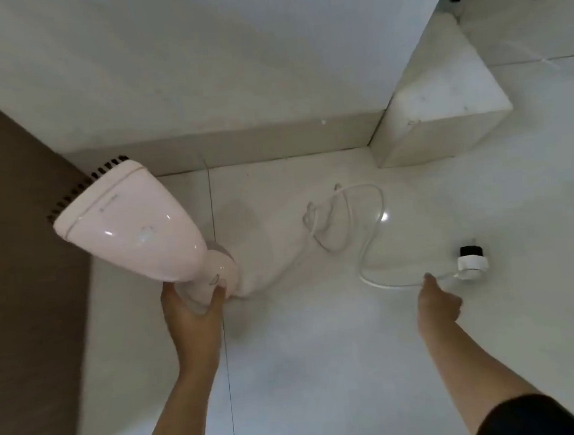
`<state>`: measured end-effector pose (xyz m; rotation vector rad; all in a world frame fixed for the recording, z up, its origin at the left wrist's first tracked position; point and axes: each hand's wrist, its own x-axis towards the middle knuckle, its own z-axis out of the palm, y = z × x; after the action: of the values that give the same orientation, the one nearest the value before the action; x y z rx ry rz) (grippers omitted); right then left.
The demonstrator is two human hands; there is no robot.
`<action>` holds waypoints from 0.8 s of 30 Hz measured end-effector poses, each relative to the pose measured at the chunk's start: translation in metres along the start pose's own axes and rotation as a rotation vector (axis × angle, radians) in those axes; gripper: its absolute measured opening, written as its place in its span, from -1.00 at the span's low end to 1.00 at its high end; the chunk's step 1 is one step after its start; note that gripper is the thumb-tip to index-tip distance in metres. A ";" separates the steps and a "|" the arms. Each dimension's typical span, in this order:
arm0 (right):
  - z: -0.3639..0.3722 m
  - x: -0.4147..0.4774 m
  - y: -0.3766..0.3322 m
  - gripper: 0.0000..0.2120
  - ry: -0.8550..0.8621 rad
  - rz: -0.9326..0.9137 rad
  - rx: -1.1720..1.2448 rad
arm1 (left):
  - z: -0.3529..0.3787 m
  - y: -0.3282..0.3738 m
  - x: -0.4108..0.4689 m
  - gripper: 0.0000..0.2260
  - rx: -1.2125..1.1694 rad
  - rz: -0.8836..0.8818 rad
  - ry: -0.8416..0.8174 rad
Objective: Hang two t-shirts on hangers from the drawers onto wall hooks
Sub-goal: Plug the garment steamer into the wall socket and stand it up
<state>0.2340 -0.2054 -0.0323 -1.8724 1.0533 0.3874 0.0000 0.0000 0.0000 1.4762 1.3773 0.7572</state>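
Pale pink handheld steamer [131,226] at left, handle gripped by left hand [193,314], right hand [436,303] at white cord [389,285] on floor tiles [323,351], grip on cord indeterminate, plug [471,263] just right.

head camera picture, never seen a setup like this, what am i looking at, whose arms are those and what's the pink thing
No machine here: a person wears one wide-angle camera on the head, so you look down along their own two arms at a pale tiled floor. The left hand grips the handle of what looks like a clothes steamer, pale pink with black bristles. A white cord lies looped on the floor and ends in a plug lying there too. The right hand reaches to the cord near the plug; whether it grips it I cannot tell. A white wall, a white block and a brown panel at the left surround the spot.
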 end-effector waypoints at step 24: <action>-0.049 -0.158 -0.102 -0.83 -0.990 -0.130 0.463 | -0.054 0.160 -0.039 -0.73 -0.077 -0.324 0.103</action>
<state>0.2154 -0.1456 0.1516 -1.0829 0.2939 0.8015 0.0058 -0.0127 0.1733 1.1301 1.5989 0.6766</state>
